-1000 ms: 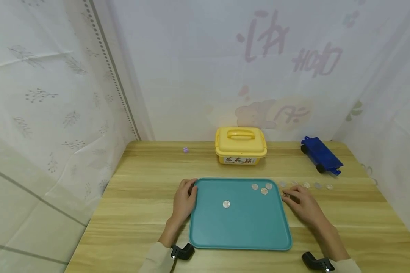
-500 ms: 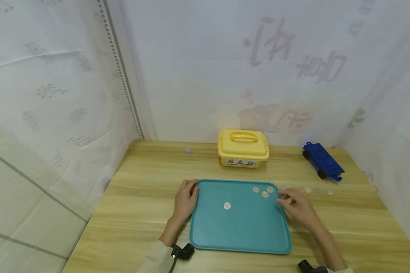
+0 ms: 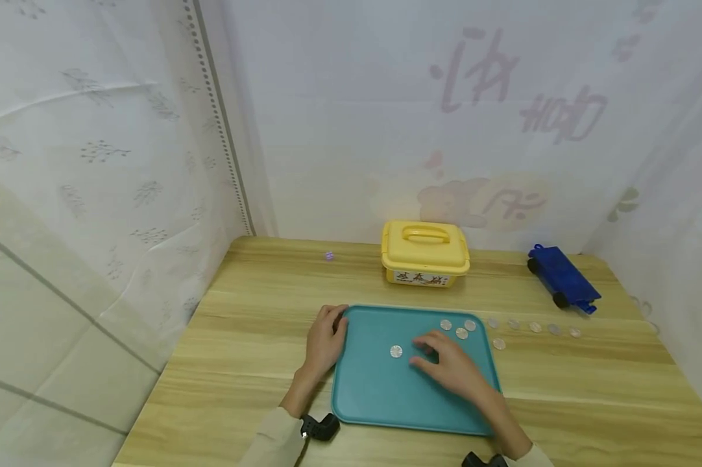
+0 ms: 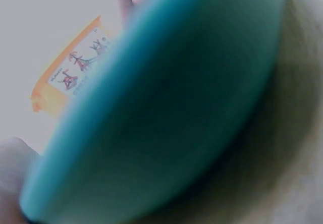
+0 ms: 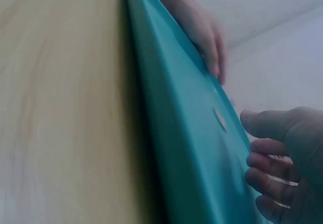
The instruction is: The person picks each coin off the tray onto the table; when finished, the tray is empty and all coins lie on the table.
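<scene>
My left hand [image 3: 323,340] holds the teal tray [image 3: 380,402] by its left edge near the far corner, fingertips at the rim. Over the tray's middle, my right hand [image 3: 449,368] is spread with thumb and fingers apart and nothing between them. Just left of those fingertips a silver coin [image 3: 396,351] lies flat on the tray; the right wrist view shows this coin [image 5: 219,119] beyond the thumb. Three more coins [image 3: 462,333] lie in the tray's far right corner. On the table right of the tray is a single coin [image 3: 499,344], with a row of several coins [image 3: 534,327] behind it.
Behind the tray stands a yellow lidded box [image 3: 425,253] with a handle. A blue wheeled toy cart [image 3: 564,275] sits at the back right, and a small purple piece [image 3: 329,255] at the back left. White patterned cloth [image 3: 327,130] hangs around the wooden table [image 3: 240,350].
My right hand has left the coin beside the tray's right edge, which now lies uncovered, and has moved left over the tray. My left hand stays on the tray's edge.
</scene>
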A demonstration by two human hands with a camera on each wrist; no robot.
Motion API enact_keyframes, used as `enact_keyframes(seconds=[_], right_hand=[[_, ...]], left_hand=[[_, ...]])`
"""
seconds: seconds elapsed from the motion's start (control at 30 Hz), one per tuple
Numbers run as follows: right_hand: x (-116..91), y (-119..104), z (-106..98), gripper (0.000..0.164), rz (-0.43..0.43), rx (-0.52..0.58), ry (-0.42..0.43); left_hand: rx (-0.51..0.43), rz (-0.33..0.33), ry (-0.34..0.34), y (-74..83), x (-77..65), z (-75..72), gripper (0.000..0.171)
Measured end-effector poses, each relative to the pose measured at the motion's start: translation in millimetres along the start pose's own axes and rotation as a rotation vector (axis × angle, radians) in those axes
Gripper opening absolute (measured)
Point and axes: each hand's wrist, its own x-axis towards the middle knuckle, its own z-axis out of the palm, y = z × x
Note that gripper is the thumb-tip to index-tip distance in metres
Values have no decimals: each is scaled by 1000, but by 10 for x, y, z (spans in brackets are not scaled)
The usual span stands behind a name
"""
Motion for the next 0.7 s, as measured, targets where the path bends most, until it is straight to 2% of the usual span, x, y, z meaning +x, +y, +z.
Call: enact_keyframes(seconds=[0.3, 0.47, 0.57, 0.7], right_hand=[[141, -154, 275, 32, -91, -137, 65], [154, -217, 342, 20, -101, -140, 119], [176, -219, 343, 16, -68, -103, 94], [209, -196, 327, 14, -19, -42, 16]], left_hand=[[-12, -9, 3, -8, 1, 12, 26], [-4, 1, -4, -1, 0, 18, 26], [-7, 2, 2, 8, 4, 19, 26], [-9, -3, 11, 15, 1, 12, 25]])
